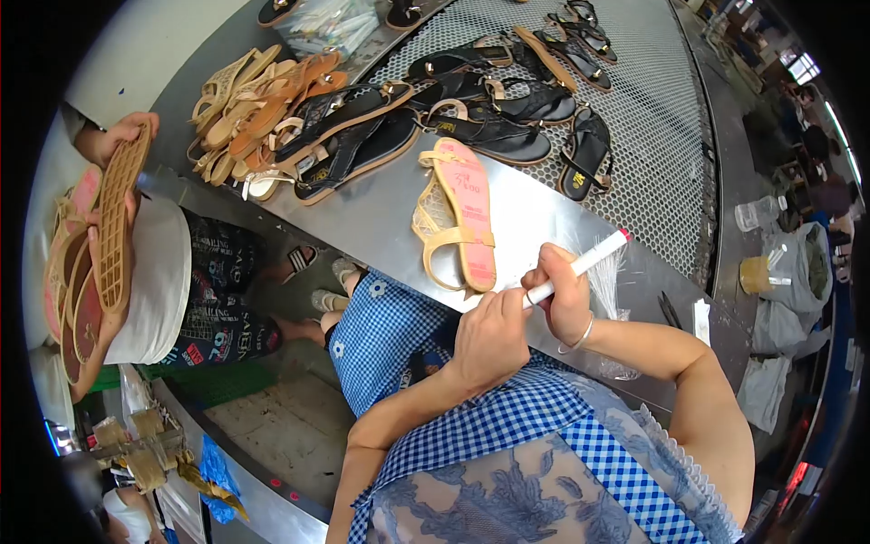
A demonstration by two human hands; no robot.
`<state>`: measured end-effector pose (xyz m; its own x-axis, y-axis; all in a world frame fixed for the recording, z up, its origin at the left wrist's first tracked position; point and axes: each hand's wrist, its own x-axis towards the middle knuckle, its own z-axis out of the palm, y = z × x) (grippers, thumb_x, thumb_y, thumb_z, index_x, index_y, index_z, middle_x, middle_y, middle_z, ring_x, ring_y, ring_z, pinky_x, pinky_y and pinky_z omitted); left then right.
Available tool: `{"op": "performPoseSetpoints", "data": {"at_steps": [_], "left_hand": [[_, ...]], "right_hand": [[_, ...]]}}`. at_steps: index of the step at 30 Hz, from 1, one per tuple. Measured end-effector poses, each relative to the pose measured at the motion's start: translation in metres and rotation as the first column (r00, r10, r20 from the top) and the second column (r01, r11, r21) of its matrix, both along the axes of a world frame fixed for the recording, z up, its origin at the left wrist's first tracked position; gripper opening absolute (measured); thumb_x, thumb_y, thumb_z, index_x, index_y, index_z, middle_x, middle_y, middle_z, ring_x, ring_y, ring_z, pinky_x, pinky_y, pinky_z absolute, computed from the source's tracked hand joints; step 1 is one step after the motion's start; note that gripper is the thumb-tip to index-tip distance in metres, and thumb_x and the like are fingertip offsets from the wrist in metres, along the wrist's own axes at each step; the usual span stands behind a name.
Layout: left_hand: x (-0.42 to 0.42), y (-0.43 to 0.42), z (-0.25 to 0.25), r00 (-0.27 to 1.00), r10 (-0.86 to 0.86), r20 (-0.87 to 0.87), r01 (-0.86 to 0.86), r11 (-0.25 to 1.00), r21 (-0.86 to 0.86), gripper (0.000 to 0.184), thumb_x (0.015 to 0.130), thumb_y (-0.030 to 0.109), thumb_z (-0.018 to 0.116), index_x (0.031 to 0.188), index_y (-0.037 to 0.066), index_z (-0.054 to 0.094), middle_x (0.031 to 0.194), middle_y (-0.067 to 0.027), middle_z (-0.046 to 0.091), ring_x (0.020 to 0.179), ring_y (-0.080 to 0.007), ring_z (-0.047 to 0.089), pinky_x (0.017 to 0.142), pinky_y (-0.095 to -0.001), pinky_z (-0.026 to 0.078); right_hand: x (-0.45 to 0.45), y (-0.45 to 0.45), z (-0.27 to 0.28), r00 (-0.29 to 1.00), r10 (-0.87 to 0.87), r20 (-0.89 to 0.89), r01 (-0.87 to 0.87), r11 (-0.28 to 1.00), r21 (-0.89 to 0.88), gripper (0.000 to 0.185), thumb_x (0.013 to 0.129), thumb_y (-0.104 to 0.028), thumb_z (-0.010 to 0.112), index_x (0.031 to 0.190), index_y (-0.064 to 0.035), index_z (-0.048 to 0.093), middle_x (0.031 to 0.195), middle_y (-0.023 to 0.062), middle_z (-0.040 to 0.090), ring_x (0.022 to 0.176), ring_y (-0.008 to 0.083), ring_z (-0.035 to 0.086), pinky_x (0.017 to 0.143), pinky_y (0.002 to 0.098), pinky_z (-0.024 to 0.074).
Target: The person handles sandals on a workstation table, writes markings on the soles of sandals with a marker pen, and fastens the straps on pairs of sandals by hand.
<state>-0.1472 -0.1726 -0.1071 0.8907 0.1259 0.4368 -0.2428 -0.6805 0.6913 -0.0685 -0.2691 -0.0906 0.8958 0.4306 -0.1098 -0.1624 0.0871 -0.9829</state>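
A white marker with a red end (594, 258) is held between my two hands. My right hand (564, 295) is closed round its barrel, the red end pointing up and right. My left hand (492, 340) has its fingers pressed together at the marker's lower end; its tip is hidden. Just beyond my hands a beige strappy sandal (469, 204) lies on the metal table (362, 222). Its pink insole carries handwritten marks. Behind it are several black sandals (507, 136), and to the left a pile of tan and brown sandals (258, 109).
At the left a co-worker's hands (127, 136) hold several sandals (118, 218). A perforated metal surface (657, 118) spans the back. Clear plastic strands (609, 276) and dark scissors (670, 311) lie to the right. A plastic bag (331, 27) stands at the back left.
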Motion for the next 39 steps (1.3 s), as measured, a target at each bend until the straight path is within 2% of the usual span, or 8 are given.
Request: {"op": "performPoseSetpoints", "data": {"at_steps": [6,10,15,24,27,32,36,39], "left_hand": [[0.005,0.007,0.010,0.918,-0.307,-0.251,0.119,0.817,-0.565,0.014,0.086,0.014,0.047,0.085,-0.001,0.046,0.056,-0.0120,0.050,0.047,-0.0262,0.049,0.046,-0.0339,0.039],[0.010,0.028,0.005,0.510,-0.853,0.112,-0.145,-0.214,-0.966,0.022,0.092,0.024,0.041,0.087,0.004,0.048,0.054,0.0067,0.030,0.043,-0.0025,0.021,0.038,-0.0182,0.016],[0.015,0.023,-0.008,0.413,-0.817,0.403,-0.095,-0.479,-0.873,0.025,0.093,0.027,0.040,0.088,0.003,0.047,0.055,0.0057,0.030,0.043,-0.0033,0.020,0.038,-0.0185,0.016],[0.036,0.021,0.000,0.727,-0.662,-0.179,-0.092,0.165,-0.982,0.032,0.090,0.028,0.045,0.087,0.000,0.058,0.050,0.0050,0.035,0.043,-0.0036,0.032,0.039,-0.0187,0.027],[0.037,0.009,-0.001,0.937,-0.197,-0.288,0.089,0.932,-0.351,0.033,0.078,0.036,0.062,0.089,0.005,0.062,0.061,-0.0027,0.054,0.056,-0.0148,0.053,0.050,-0.0269,0.040],[0.031,0.025,-0.019,0.967,0.203,-0.153,-0.123,0.901,0.417,0.063,0.055,0.029,0.077,0.110,0.012,0.053,0.119,-0.0163,0.044,0.115,-0.0369,0.035,0.091,-0.0477,0.029],[0.037,0.038,-0.037,0.971,0.160,-0.178,-0.085,0.926,0.368,0.051,0.067,0.010,0.064,0.116,0.008,0.049,0.122,-0.0239,0.042,0.112,-0.0386,0.041,0.092,-0.0430,0.035],[0.029,0.046,-0.028,0.990,0.139,0.029,-0.142,0.954,0.263,0.040,0.077,0.001,0.048,0.117,0.001,0.047,0.119,-0.0240,0.047,0.109,-0.0387,0.046,0.092,-0.0400,0.037]], "right_hand": [[0.003,0.005,0.010,0.998,-0.015,-0.054,0.014,0.999,-0.029,0.032,0.086,-0.025,0.044,0.058,-0.0114,0.034,0.050,-0.0020,0.034,0.045,0.0063,0.032,0.039,0.0220,0.0232],[0.008,0.001,0.016,0.987,0.164,-0.006,-0.163,0.986,0.029,0.033,0.086,-0.023,0.043,0.058,-0.0120,0.032,0.050,-0.0027,0.032,0.045,0.0058,0.029,0.039,0.0222,0.0215],[0.008,-0.001,0.015,0.966,0.252,0.055,-0.256,0.962,0.092,0.033,0.086,-0.024,0.044,0.059,-0.0129,0.030,0.051,-0.0035,0.031,0.046,0.0052,0.027,0.039,0.0215,0.0197],[0.023,-0.024,0.004,0.978,0.190,-0.084,-0.200,0.971,-0.134,0.016,0.088,-0.016,0.049,0.097,-0.0038,0.052,0.077,0.0012,0.052,0.067,0.0077,0.047,0.059,0.0207,0.0379],[0.033,-0.046,0.007,0.979,0.176,-0.102,-0.172,0.984,0.045,0.024,0.090,-0.021,0.047,0.105,-0.0020,0.049,0.098,0.0124,0.059,0.086,0.0153,0.058,0.067,0.0253,0.0484],[0.090,-0.145,0.023,0.937,-0.339,0.085,0.338,0.941,0.026,0.027,0.091,-0.028,0.043,0.096,-0.0025,0.051,0.072,0.0061,0.058,0.053,0.0126,0.057,0.048,0.0233,0.0488],[0.121,-0.270,0.051,0.530,-0.732,0.429,0.826,0.559,-0.067,0.036,0.091,-0.033,0.045,0.097,0.0006,0.059,0.055,-0.0021,0.044,0.040,0.0074,0.045,0.037,0.0200,0.0320],[0.124,-0.385,0.068,-0.001,-0.595,0.803,0.977,-0.172,-0.127,0.031,0.084,-0.035,0.052,0.089,-0.0077,0.065,0.067,0.0073,0.059,0.056,0.0190,0.057,0.050,0.0335,0.0416]]}}
